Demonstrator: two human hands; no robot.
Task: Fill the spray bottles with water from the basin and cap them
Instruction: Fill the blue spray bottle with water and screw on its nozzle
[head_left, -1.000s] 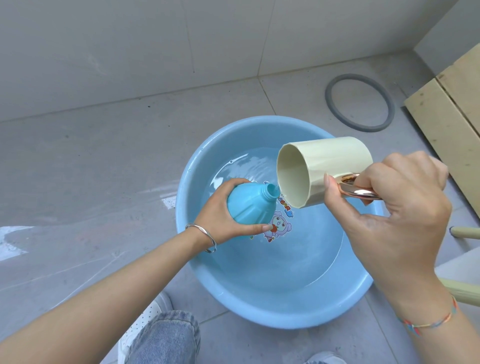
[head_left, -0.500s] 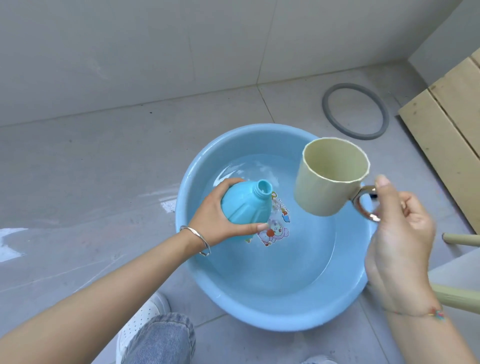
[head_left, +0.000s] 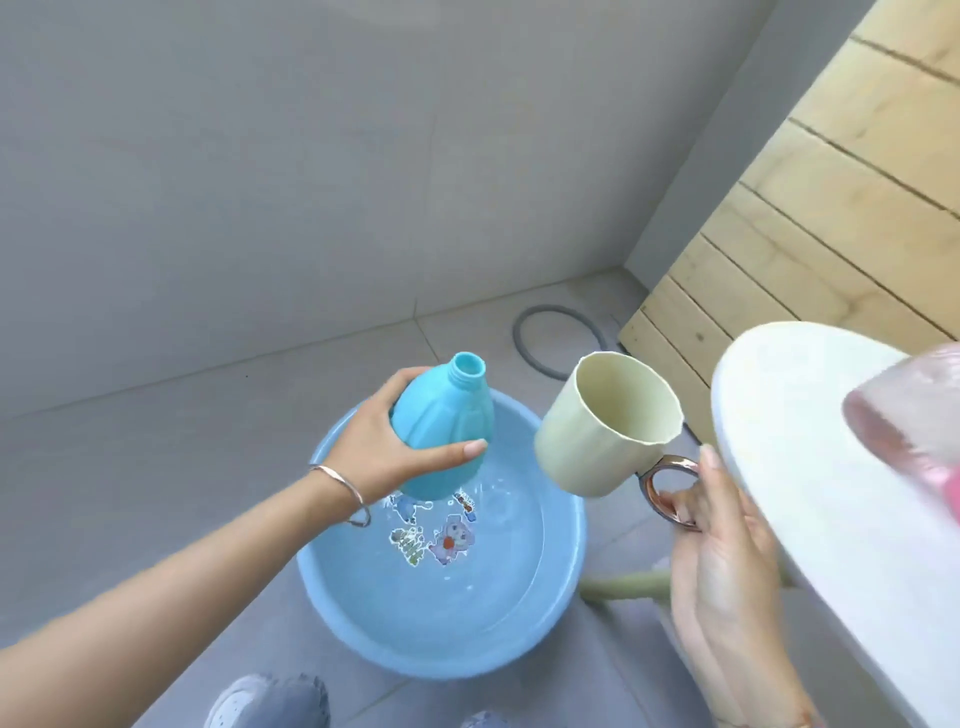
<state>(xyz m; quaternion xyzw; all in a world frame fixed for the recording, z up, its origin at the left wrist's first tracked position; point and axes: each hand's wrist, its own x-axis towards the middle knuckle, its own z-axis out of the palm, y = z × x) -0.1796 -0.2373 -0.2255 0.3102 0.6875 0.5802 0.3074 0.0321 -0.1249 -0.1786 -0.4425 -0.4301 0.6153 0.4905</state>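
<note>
So the left hand (head_left: 384, 447) has its grip clamped round the belly of the light blue spray bottle (head_left: 447, 431), thumb across the front; the bottle's held up over the far side of the blue basin (head_left: 332, 597), clear of the water, open threaded neck pointing up and leaning a bit right. The right hand (head_left: 722, 551) grips the pale yellow cup (head_left: 597, 441) by its shiny rose-gold handle (head_left: 670, 488), fingers curled round it; the cup sits just right of the bottle, not touching it, mouth tipped toward the camera. The basin's on the grey tiled floor with rippled water and cartoon stickers (head_left: 447, 540) on the bottom. A white round counter (head_left: 805, 467) pokes in from the right with something pink and blurry (head_left: 904, 415) on it; can't tell what. There's a grey ring (head_left: 524, 338) on the floor behind.
</note>
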